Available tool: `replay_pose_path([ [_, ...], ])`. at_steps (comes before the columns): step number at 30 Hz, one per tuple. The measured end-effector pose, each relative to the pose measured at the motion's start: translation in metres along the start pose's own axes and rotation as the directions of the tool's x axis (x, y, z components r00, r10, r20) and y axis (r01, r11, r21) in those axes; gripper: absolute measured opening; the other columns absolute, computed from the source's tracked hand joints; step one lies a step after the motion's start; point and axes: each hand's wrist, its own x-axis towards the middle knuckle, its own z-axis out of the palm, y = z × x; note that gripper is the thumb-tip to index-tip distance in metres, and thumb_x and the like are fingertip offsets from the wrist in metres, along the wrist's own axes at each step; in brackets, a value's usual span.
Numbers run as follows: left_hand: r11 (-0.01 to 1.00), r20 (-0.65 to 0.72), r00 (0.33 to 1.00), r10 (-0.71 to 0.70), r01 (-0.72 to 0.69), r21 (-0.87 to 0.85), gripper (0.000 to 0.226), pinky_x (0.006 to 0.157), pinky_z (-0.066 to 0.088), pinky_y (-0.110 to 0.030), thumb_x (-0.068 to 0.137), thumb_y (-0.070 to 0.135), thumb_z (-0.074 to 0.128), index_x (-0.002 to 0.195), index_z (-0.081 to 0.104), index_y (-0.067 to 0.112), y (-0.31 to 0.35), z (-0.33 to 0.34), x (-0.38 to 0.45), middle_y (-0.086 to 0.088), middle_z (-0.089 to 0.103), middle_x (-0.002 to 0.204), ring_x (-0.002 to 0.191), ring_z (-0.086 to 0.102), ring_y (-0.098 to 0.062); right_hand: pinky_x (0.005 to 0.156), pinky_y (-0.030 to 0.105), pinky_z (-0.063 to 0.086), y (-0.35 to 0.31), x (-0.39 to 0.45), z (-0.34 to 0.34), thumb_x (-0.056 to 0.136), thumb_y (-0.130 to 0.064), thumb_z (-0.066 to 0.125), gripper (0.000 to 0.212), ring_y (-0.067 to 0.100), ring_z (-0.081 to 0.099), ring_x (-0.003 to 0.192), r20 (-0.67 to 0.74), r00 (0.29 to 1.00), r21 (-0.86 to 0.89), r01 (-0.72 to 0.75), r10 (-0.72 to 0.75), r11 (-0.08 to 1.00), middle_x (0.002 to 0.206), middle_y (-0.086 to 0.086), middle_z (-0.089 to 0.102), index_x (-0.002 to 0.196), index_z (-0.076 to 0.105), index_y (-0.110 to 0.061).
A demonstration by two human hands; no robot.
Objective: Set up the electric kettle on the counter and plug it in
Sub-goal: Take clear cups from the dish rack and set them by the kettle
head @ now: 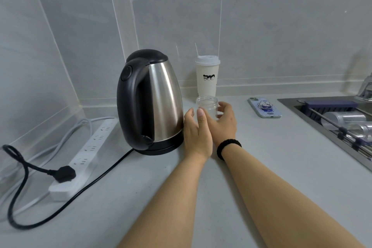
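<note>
My right hand [222,122] cups the clear jar [207,106], fingers curled round its far side in a loose, wide grip; whether it bears the jar's weight I cannot tell. My left hand [196,133] lies open beside it, thumb up against the jar and its edge just beside the kettle [153,102], holding nothing.

The kettle stands upright on its base [161,148] at nine o'clock from the jar. At twelve o'clock from the jar is a lidded cup [207,75]; a phone [264,107] lies at three o'clock, the sink [332,119] beyond it.

From the base the black cord [84,187] loops across the desk [251,167] to the plug [64,173], which sits on the near end of the power strip [88,147]; it looks seated, though I cannot be sure.

The risks, as I judge them: my left wrist nudging the kettle off its base, the jar slipping from so loose a hold, or the slack cord catching my forearm.
</note>
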Motion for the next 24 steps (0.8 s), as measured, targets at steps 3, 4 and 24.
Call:
replay_pose_path([
  [3,0.994,0.011,0.996,0.088,-0.088,0.072,0.091,0.113,0.029,-0.040,0.081,0.072,0.017,0.143,0.035,0.008,0.005,0.001,-0.007,-0.008,0.040,0.145,0.136,0.035,-0.019,0.100,0.046,0.042,0.000,-0.003,-0.003,0.076,-0.055,0.068,0.064,0.009,0.052,0.102,-0.004,1.000,-0.002,0.022,-0.022,1.000,0.112,-0.015,0.047,0.125,0.044,-0.022],
  [4,0.990,0.017,0.994,0.109,-0.110,0.082,0.088,0.113,0.029,-0.040,0.082,0.071,0.017,0.143,0.034,0.009,0.005,0.001,-0.010,-0.006,0.038,0.145,0.136,0.034,-0.018,0.099,0.046,0.042,-0.001,-0.005,-0.005,0.077,-0.055,0.067,0.063,0.009,0.052,0.101,-0.005,1.000,-0.002,0.028,-0.028,1.000,0.112,-0.014,0.047,0.125,0.044,-0.022],
  [24,0.838,0.382,0.842,0.380,-0.489,0.244,0.026,0.072,0.044,-0.035,0.098,0.034,0.036,0.105,0.052,0.014,0.037,0.046,-0.082,0.007,0.057,0.088,0.083,0.056,-0.019,0.063,0.019,0.035,0.026,-0.004,-0.135,0.096,-0.020,0.048,0.012,0.015,0.048,0.076,-0.252,0.968,-0.022,-0.020,0.014,1.000,0.079,-0.004,0.051,0.087,0.050,-0.011],
])
